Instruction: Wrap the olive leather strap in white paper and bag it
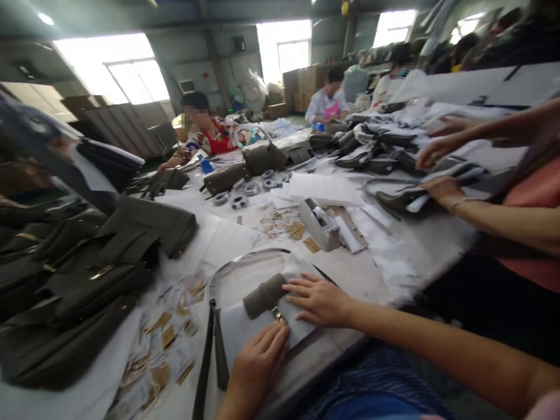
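Note:
A dark olive handbag (221, 350) lies in front of me at the table's edge, its front mostly covered by white wrapping paper (238, 326). The olive flap (265, 296) shows above the paper, with a small gold clasp (277, 314) at its lower end. My left hand (261, 357) has its fingers bent and pressed together, the tips at the clasp; the thumb is hidden. On the paper to the right of the flap, my right hand (321, 300) rests flat with fingers spread. The bag's strap (212, 291) loops behind and down its left side.
Olive handbags (100, 262) are piled at left. Paper-and-tan tags (168, 335) lie beside them. Beyond my bag stand a tape dispenser (319, 223), tape rolls (251, 188) and white sheets (321, 188). A co-worker's hands (441, 189) handle a bag at right; other people sit farther back.

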A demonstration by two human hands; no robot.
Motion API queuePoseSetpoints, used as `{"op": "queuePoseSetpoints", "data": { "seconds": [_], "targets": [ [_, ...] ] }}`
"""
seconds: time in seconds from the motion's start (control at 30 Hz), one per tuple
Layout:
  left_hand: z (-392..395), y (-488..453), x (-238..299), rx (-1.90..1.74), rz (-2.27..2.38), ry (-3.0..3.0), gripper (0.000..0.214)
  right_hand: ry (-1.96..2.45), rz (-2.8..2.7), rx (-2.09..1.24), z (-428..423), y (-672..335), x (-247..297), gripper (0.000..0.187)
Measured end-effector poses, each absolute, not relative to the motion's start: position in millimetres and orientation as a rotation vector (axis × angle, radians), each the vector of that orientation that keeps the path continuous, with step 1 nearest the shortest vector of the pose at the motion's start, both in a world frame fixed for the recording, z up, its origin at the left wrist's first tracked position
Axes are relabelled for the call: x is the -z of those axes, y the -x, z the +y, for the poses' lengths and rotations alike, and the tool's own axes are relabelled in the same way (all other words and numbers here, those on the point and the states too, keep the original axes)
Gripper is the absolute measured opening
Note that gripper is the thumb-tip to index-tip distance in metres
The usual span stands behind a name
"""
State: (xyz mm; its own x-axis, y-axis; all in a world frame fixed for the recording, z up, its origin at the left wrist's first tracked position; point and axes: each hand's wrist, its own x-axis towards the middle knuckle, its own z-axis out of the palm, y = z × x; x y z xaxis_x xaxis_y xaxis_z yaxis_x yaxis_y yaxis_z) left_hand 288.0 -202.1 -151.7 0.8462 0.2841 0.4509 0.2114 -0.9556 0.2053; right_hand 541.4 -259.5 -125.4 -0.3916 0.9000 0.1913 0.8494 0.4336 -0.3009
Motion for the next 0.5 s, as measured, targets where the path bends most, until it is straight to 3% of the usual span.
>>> {"op": "queuePoseSetpoints", "data": {
  "seconds": [0.17, 0.27, 0.5],
  "targets": [
    [-208.0, -284.3, 176.4, -0.863, 0.363, -3.086, 0.049, 1.367, -2.189, -0.249, -269.4, -551.8, 128.0, 0.030],
    [-216.2, -286.3, 194.1, -1.077, 0.459, -3.044, 0.040, 1.291, -1.976, -0.308, -269.4, -578.4, 104.9, 0.026],
    [-226.8, -298.6, 210.9, -1.310, 0.654, -2.954, 0.032, 1.837, -1.826, 0.078, -186.9, -660.2, 45.2, 0.027]
  ]
}}
